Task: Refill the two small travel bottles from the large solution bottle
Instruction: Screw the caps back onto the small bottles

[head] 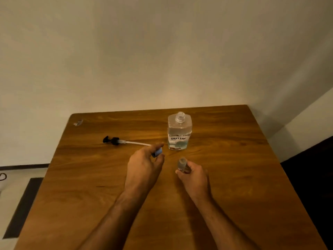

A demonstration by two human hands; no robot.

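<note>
The large clear solution bottle (179, 131) stands upright at the table's far middle, its neck bare and a handwritten label on its front. Its black pump head with a white tube (119, 141) lies flat to the left. My left hand (145, 166) pinches a small blue cap (158, 152) between thumb and fingers, just in front of the big bottle. My right hand (193, 175) grips a small clear travel bottle (182, 164), upright and uncapped. A second small clear item (78, 122) lies at the far left corner; I cannot tell what it is.
The wooden table (234, 177) stands against a plain wall. Its right edge borders a dark area and its left edge drops to a pale floor with a dark mat (23, 208).
</note>
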